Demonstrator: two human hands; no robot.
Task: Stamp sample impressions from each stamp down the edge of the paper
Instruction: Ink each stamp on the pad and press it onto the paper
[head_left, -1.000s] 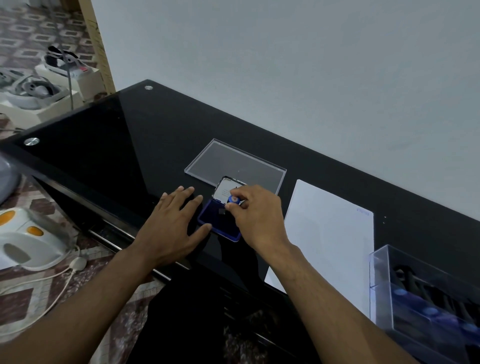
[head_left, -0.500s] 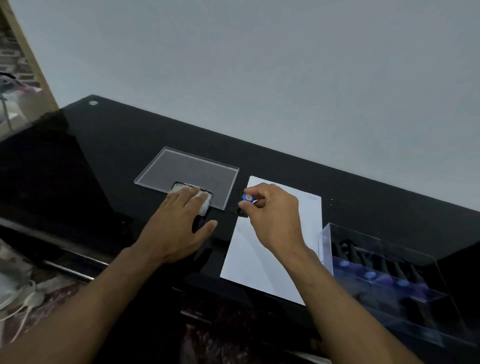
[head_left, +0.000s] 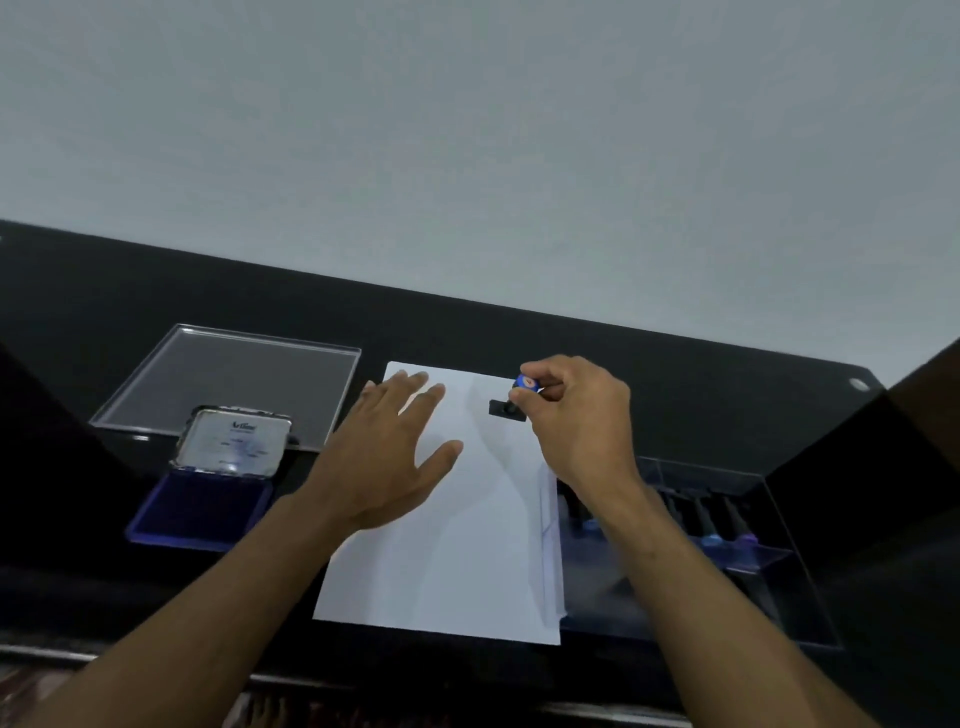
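My right hand (head_left: 576, 415) pinches a blue-topped stamp (head_left: 519, 395) over the upper right of the white paper (head_left: 457, 545), mid-frame. My left hand (head_left: 387, 452) lies flat, fingers spread, on the sheet's upper left. At left, the open ink pad (head_left: 202, 506) sits before a clear lid (head_left: 234, 374); at right, a clear box (head_left: 727, 545).

A clear lid (head_left: 228, 379) (flat) lies on the black table (head_left: 675, 364).
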